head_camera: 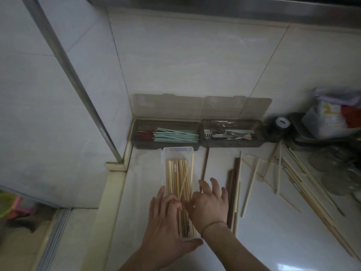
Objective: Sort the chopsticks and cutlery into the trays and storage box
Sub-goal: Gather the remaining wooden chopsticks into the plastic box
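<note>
Bamboo chopsticks [178,178] fill clear storage box [178,150] at frame centre, likely being levelled to lie flat. Left hand [166,218] and right hand [210,202] both over box's near end, fingers curled onto sticks; actual grip cannot be told. Loose chopsticks [254,178] lie right of right hand.

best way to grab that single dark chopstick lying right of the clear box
Pinch the dark chopstick near its middle from above. It lies flat on the counter, pointing toward the cutlery tray, and its near end sits beside the right hand, with bare counter on either side for fingertips.
</note>
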Demonstrator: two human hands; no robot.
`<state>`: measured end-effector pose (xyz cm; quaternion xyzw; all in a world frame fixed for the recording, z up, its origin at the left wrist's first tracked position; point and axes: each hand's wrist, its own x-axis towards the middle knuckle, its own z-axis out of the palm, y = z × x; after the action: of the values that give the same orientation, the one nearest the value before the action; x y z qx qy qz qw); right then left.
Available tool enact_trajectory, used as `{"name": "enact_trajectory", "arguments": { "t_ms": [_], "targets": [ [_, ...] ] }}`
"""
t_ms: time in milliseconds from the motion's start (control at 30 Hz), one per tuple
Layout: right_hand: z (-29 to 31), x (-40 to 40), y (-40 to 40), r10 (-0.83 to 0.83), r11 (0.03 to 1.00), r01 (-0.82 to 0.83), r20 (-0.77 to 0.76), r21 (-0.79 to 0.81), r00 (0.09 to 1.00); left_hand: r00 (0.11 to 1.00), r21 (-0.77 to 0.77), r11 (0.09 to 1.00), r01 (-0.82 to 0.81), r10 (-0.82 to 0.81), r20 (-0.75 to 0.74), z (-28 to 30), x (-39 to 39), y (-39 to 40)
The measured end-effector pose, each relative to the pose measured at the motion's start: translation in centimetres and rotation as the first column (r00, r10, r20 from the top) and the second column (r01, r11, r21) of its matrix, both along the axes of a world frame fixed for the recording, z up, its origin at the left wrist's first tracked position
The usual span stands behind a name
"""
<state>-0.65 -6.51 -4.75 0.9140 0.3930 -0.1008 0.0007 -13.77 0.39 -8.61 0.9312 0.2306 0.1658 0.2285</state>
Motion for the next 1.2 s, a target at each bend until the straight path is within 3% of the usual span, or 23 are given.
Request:
{"name": "enact_trajectory", "arguments": {
  "t_ms": [67,133,200,267,367,433,500,667,833,933,1067,1200],
  "targets": [
    [-0.6,0.1,-0.1,0.015,0.998,-0.015,-0.001,0.059,1.000,1.000,0.007,1.000,-0.002,0.002,-0.019,0.1,0.1,0.0],
    [-1.3,0.3,-0.5,0.000,0.959,0.031,-0.110,0.280,0.994,0.999,0.013,1.000,-0.002,0.003,-0.046,0.2,0.0,0.0],
    [-1.6,1.0,-1.3,-0.021,0.844,0.155,-0.258,0.514,0.966,0.997,0.015,1.000,0.011,-0.010,-0.075,0.3,-0.1,0.2],
    [-1.9,2.4,-2.8,-0.071,0.778,0.172,-0.187,0.604,0.980,0.992,0.025,0.999,0.036,-0.033,-0.124,0.3,-0.1,0.3],
    [-3.2,6.7,-5.8,-0.270,0.830,0.281,-0.093,0.482,0.958,0.984,0.033,0.998,0.046,-0.040,-0.174,0.5,-0.2,0.4],
    [-4.0,9.6,-7.6,-0.401,0.876,0.425,-0.144,0.228,0.905,0.981,0.109,0.994,0.032,-0.010,-0.193,0.8,0.3,0.3],
    [-4.5,11.4,-8.5,-0.427,0.896,0.439,-0.157,0.059,0.891,0.976,0.209,0.978,0.005,0.041,-0.212,1.5,1.1,0.3],
    [-4.6,12.2,-9.1,-0.339,0.922,0.364,-0.176,0.134,0.924,0.956,0.320,0.946,0.057,0.040,-0.289,2.8,3.7,0.8],
    [-5.3,12.3,-10.8,-0.177,0.957,0.218,-0.211,0.191,0.961,0.877,0.284,0.951,0.120,0.033,-0.480,3.1,5.5,0.6],
    [-4.9,12.6,-11.4,-0.186,0.950,0.235,-0.231,0.207,0.955,0.831,0.254,0.959,0.129,0.036,-0.555,2.8,5.9,0.5],
    [-4.4,13.1,-11.7,-0.283,0.945,0.311,-0.221,0.103,0.933,0.763,0.235,0.956,0.175,0.019,-0.646,2.6,5.9,0.3],
    [-3.9,13.1,-11.6,-0.217,0.976,0.215,-0.163,-0.028,0.962,0.695,0.286,0.942,0.177,0.086,-0.714,3.9,6.4,-0.2]
  ]
}}
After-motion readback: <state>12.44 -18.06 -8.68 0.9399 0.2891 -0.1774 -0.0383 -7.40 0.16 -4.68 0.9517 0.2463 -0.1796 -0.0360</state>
